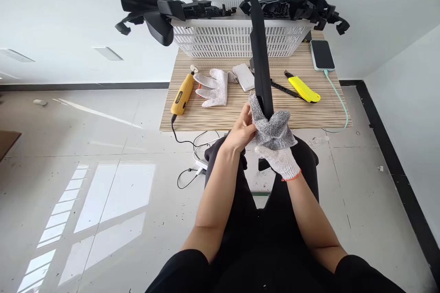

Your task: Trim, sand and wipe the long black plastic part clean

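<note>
A long, slightly curved black plastic part (261, 55) stands up in front of me, its lower end reaching down between my thighs. My right hand (280, 158) wears a white knitted glove with an orange cuff edge. It is closed round the part through a grey knitted cloth (271, 130), which hides most of its fingers. Bare and with bent fingers, my left hand (242, 128) grips the part from the left at the cloth's edge. Its fingertips are partly hidden behind the part.
On the wood-striped table (213, 121) lie a yellow corded rotary tool (183, 94), a white glove (215, 87), a white power bank (244, 76), a yellow cutter knife (304, 89) and a phone (322, 55) on a cable. Behind, black plastic parts (292, 7) rest across a white basket (213, 39).
</note>
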Available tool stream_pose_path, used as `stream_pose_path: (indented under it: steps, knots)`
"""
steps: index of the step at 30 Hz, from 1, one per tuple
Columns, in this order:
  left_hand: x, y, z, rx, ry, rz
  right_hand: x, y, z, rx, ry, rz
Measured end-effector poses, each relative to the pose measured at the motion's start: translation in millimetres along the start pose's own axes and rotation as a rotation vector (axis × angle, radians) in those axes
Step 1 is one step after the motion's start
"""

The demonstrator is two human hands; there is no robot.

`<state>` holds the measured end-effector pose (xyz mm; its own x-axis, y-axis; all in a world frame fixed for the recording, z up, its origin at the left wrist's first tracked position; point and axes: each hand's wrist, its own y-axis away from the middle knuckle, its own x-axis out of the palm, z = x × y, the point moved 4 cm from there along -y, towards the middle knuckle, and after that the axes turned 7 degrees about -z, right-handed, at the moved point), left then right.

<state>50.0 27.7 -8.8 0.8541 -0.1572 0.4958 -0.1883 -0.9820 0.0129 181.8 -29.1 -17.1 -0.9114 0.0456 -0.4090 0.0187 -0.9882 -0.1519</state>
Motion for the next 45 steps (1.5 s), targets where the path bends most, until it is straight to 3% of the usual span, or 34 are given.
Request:
stream_pose_path:
  steps: [6,12,22,31,45]
  knots:
    - [-9.6,-9.8,5.6,0.186,-0.056,-0.203,4.5,4.0,3.6,0.038,0.004,0.016]
    - [-17.7,-11.5,4.4,0.275,-0.089,-0.392,10.1,8.3,1.3,0.068,-0.005,0.065]
    - [-6.1,-3.2,3.2,0.106,-0.026,-0.193,-0.3,3.6,6.7,0.078,-0.073,0.015]
    - [-3.0,0.1,5.8,0.051,-0.017,-0.238,1.2,1.3,7.0,-0.037,0.043,-0.032]
    - [-4.2,-0.2,10.3,0.087,0.003,-0.292,10.3,3.7,-8.7,0.013,0.076,-0.037]
